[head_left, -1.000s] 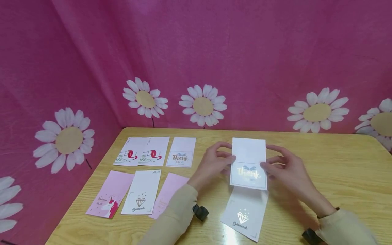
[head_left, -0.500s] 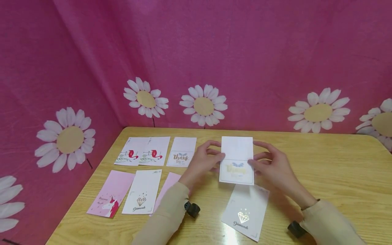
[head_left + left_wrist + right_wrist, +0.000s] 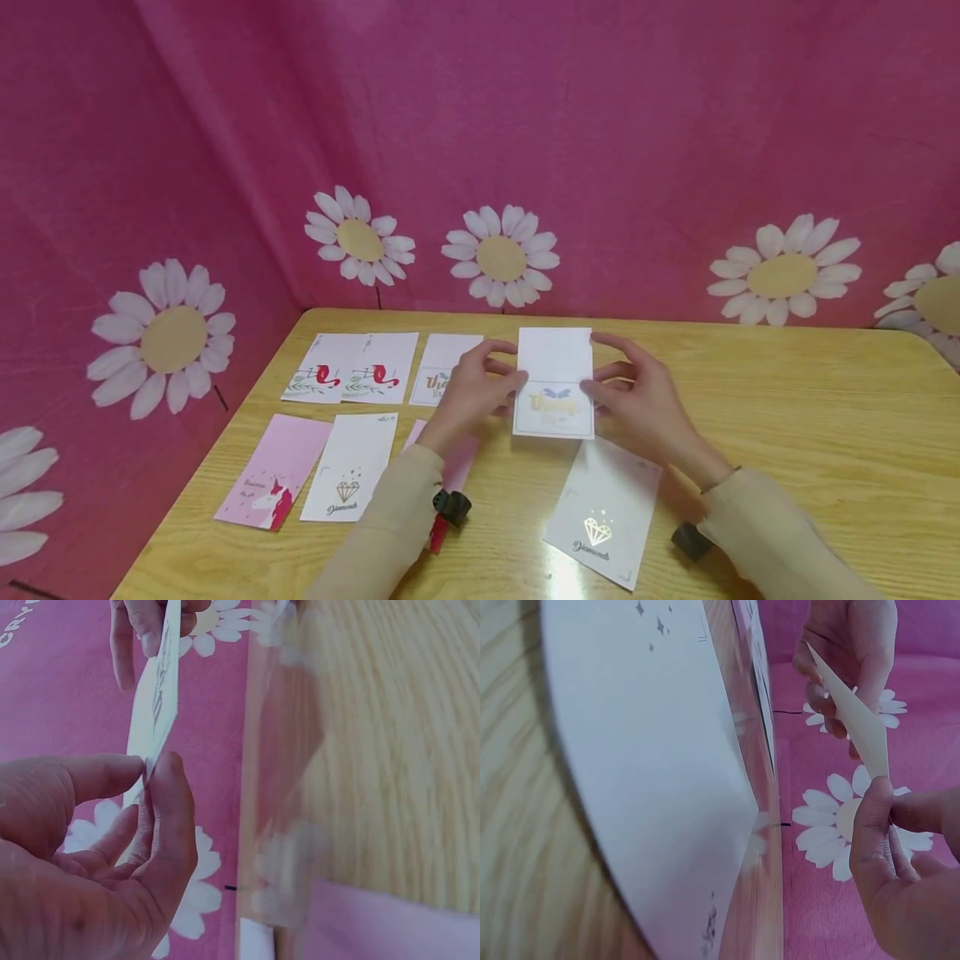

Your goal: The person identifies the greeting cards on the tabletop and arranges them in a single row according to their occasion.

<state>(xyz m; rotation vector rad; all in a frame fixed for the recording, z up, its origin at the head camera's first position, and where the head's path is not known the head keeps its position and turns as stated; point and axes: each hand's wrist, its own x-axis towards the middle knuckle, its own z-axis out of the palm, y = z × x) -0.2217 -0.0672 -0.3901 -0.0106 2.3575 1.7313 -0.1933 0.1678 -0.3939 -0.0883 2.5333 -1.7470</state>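
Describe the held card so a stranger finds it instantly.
Find the wooden table, then the left hand and right hand above it. Between them is the white thank-you card. Unlike the similar card lying flat at left, it's held up.

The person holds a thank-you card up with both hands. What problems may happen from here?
The held thank-you card is pinched at its side edges by the left hand and right hand, so it might bend or slip if they move unevenly.

The left sleeve passes over a pink card on the table and could perhaps brush it out of place.
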